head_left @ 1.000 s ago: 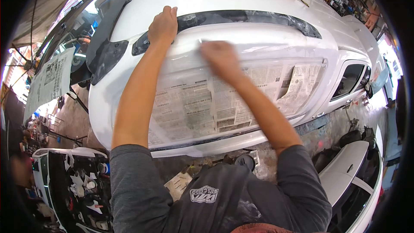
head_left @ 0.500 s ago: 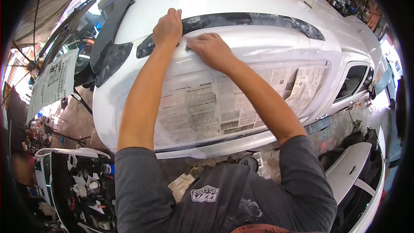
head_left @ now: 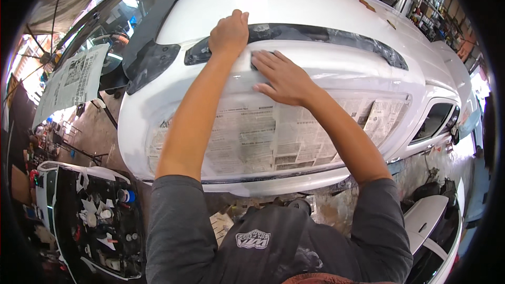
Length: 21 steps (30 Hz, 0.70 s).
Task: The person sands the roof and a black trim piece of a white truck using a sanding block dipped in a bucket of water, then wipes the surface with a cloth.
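My left hand (head_left: 229, 33) is closed around the black roof rail (head_left: 310, 33) of a white vehicle, near the rail's left end. Just below the rail, my right hand (head_left: 284, 76) lies with its fingers stretched out on the white body panel (head_left: 326, 55). Under those fingertips is a small dark sanding pad (head_left: 254, 62), mostly hidden by the hand. Whitish dust or scuffing marks the rail. Beneath both arms, newspaper sheets (head_left: 252, 137) cover the side window.
A large dark-lined part (head_left: 68, 215) holding several loose items lies at the lower left. At the lower right is a white car door (head_left: 428, 221). More newspaper (head_left: 73, 79) hangs at the far left. The white roof (head_left: 294, 2) stretches beyond the rail.
My right hand has opened out, its fingers now straighter and flatter on the panel with the thumb spread. The left hand keeps its hold on the rail. The whole view has shifted slightly.
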Each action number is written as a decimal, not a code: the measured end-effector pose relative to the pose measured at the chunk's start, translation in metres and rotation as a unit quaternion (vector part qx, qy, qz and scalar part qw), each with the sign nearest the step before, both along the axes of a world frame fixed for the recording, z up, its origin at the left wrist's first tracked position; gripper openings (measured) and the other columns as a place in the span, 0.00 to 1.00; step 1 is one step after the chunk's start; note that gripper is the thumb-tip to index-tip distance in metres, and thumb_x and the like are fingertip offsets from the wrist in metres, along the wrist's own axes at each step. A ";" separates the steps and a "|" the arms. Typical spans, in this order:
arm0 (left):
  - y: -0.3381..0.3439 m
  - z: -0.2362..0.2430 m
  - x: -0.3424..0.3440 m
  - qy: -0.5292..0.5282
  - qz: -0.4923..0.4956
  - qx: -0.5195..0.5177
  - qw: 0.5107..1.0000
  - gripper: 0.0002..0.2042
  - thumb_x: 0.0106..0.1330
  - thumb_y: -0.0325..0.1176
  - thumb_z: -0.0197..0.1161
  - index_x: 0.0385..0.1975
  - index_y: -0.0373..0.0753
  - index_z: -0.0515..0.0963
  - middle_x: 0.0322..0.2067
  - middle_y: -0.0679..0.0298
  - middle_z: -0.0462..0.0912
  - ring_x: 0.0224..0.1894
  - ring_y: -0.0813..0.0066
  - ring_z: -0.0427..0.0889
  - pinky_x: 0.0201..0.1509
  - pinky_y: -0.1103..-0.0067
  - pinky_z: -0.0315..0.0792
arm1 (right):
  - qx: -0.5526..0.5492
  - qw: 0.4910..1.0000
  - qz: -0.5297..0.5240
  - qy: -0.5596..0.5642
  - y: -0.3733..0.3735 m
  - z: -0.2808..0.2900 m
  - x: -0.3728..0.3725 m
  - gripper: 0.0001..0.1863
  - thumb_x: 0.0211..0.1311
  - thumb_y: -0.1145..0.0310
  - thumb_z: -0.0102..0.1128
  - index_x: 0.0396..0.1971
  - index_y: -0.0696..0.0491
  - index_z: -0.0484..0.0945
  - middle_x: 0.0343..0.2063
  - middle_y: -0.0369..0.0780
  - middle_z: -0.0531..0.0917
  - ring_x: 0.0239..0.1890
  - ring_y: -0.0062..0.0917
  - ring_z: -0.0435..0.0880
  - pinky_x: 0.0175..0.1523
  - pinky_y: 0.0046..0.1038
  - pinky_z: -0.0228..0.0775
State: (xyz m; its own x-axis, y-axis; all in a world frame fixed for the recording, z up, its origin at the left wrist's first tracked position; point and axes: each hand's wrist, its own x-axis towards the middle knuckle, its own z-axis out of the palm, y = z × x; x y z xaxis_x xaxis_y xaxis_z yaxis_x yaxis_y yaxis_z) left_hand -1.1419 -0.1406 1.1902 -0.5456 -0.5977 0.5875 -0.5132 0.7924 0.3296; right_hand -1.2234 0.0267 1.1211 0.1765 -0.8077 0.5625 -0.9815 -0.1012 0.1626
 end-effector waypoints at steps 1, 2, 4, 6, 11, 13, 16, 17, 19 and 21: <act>0.003 0.000 0.000 -0.007 0.004 0.016 1.000 0.21 0.79 0.51 0.41 0.45 0.41 0.77 0.40 0.50 0.86 0.46 0.45 0.84 0.50 0.54 0.76 | -0.019 1.000 0.000 0.003 0.007 0.000 0.001 0.36 0.73 0.42 0.43 0.62 0.62 0.71 0.62 0.51 0.75 0.67 0.42 0.69 0.75 0.42 0.54; 0.003 0.003 0.001 -0.002 0.005 0.016 1.000 0.21 0.79 0.51 0.41 0.45 0.41 0.77 0.40 0.50 0.86 0.46 0.45 0.84 0.50 0.54 0.76 | -0.038 0.999 0.001 0.006 0.009 0.001 0.001 0.37 0.73 0.40 0.42 0.59 0.62 0.73 0.61 0.51 0.75 0.66 0.42 0.70 0.75 0.42 0.54; 0.005 0.003 -0.003 0.010 -0.015 0.012 1.000 0.21 0.79 0.51 0.41 0.46 0.42 0.77 0.41 0.50 0.86 0.46 0.46 0.84 0.51 0.55 0.76 | 0.065 0.995 -0.063 -0.034 -0.015 0.028 -0.004 0.39 0.72 0.37 0.42 0.59 0.62 0.73 0.62 0.51 0.75 0.67 0.42 0.70 0.75 0.42 0.54; -0.001 -0.001 -0.004 0.005 -0.023 0.007 1.000 0.21 0.79 0.51 0.41 0.47 0.42 0.77 0.41 0.50 0.86 0.47 0.46 0.84 0.51 0.54 0.76 | 0.162 0.976 -0.120 -0.084 -0.033 0.040 0.008 0.41 0.71 0.35 0.42 0.58 0.62 0.73 0.63 0.50 0.74 0.68 0.42 0.69 0.76 0.42 0.53; 0.000 0.002 -0.004 -0.008 -0.022 0.016 1.000 0.22 0.79 0.51 0.40 0.47 0.41 0.77 0.43 0.50 0.86 0.48 0.45 0.84 0.53 0.55 0.75 | -0.024 0.999 0.015 -0.041 -0.003 0.004 0.004 0.26 0.68 0.53 0.60 0.58 0.57 0.75 0.62 0.46 0.77 0.67 0.40 0.71 0.73 0.41 0.60; 0.011 0.003 -0.005 -0.016 -0.004 0.036 0.999 0.21 0.79 0.50 0.40 0.48 0.41 0.76 0.44 0.49 0.86 0.49 0.45 0.83 0.54 0.55 0.75 | -0.013 0.999 0.001 -0.046 0.041 -0.002 -0.015 0.23 0.67 0.60 0.61 0.58 0.55 0.75 0.63 0.43 0.77 0.68 0.38 0.72 0.72 0.40 0.61; -0.011 -0.007 -0.005 -0.012 0.000 -0.013 1.000 0.20 0.79 0.48 0.40 0.50 0.42 0.76 0.44 0.48 0.85 0.50 0.45 0.83 0.54 0.54 0.74 | -0.024 0.997 -0.044 -0.065 0.088 -0.004 -0.046 0.19 0.67 0.67 0.59 0.56 0.52 0.77 0.62 0.39 0.78 0.67 0.34 0.73 0.72 0.39 0.62; -0.030 -0.012 -0.001 -0.001 -0.004 -0.046 0.999 0.20 0.79 0.48 0.40 0.50 0.43 0.76 0.45 0.48 0.85 0.50 0.44 0.83 0.54 0.53 0.74 | -0.045 0.994 -0.068 -0.076 0.098 -0.004 -0.059 0.16 0.68 0.68 0.55 0.55 0.50 0.78 0.62 0.37 0.79 0.66 0.32 0.74 0.72 0.38 0.62; -0.005 -0.009 -0.014 0.014 -0.004 0.000 1.000 0.19 0.79 0.49 0.41 0.46 0.43 0.76 0.41 0.46 0.85 0.46 0.40 0.83 0.48 0.50 0.76 | -0.087 0.983 -0.146 -0.067 0.146 -0.021 -0.126 0.16 0.69 0.67 0.53 0.54 0.50 0.79 0.60 0.38 0.80 0.64 0.33 0.76 0.69 0.38 0.65; -0.003 -0.007 -0.009 -0.002 0.024 0.003 1.000 0.21 0.79 0.51 0.39 0.47 0.43 0.76 0.41 0.47 0.85 0.45 0.39 0.83 0.47 0.50 0.76 | -0.141 0.958 -0.232 -0.087 0.186 -0.025 -0.172 0.16 0.69 0.67 0.50 0.52 0.51 0.80 0.57 0.41 0.82 0.59 0.37 0.80 0.64 0.39 0.70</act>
State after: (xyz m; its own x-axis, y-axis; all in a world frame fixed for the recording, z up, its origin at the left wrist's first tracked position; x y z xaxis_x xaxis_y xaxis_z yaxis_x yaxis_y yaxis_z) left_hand -1.1506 -0.1440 1.1836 -0.5191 -0.6258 0.5822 -0.5512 0.7656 0.3316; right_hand -1.3959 0.2125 1.0958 -0.2827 -0.5883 0.7576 -0.9246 0.3774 -0.0519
